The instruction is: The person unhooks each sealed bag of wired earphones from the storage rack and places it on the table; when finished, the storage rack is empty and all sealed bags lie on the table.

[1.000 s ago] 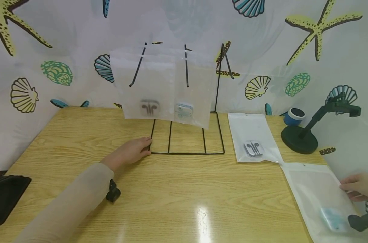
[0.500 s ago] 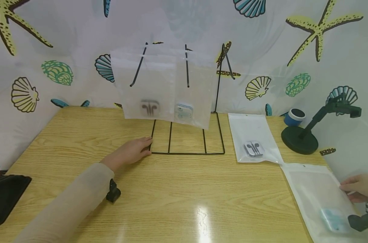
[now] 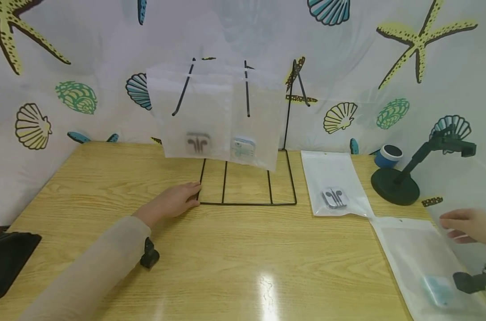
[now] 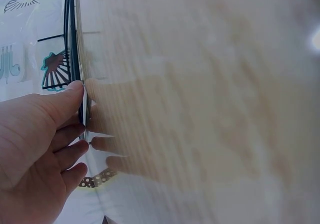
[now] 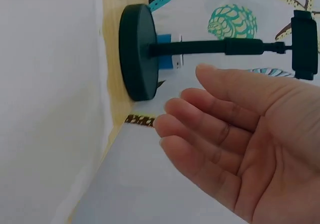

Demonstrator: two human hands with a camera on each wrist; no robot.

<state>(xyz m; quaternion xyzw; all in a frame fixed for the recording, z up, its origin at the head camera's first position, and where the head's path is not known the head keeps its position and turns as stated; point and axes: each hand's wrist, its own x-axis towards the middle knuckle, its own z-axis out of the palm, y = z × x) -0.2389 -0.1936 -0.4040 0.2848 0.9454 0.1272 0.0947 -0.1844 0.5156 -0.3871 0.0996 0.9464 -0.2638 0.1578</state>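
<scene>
My left hand [image 3: 172,200] holds the front left corner of a black wire display rack [image 3: 247,204], thumb and fingertips at its base wire. Two translucent zip bags hang on the rack's hooks, one with an earphone case [image 3: 198,143], the other with a light-blue patterned item [image 3: 243,148]. The third hook [image 3: 300,82], at the right, carries no bag. My right hand [image 3: 469,225] is raised beside a flat zip bag [image 3: 407,240] containing a pale blue item [image 3: 437,290]. In the right wrist view its fingers are loosely curled around nothing.
Another zip bag [image 3: 332,167] with an earphone case [image 3: 334,197] lies right of the rack. Behind it stand a dark stand with a jointed arm [image 3: 395,186] and a blue-and-white jar [image 3: 388,156]. A black object [image 3: 12,258] sits at the left edge.
My right hand has come away from the edge of the flat zip bag, moving up and slightly left. My left hand stays at the rack.
</scene>
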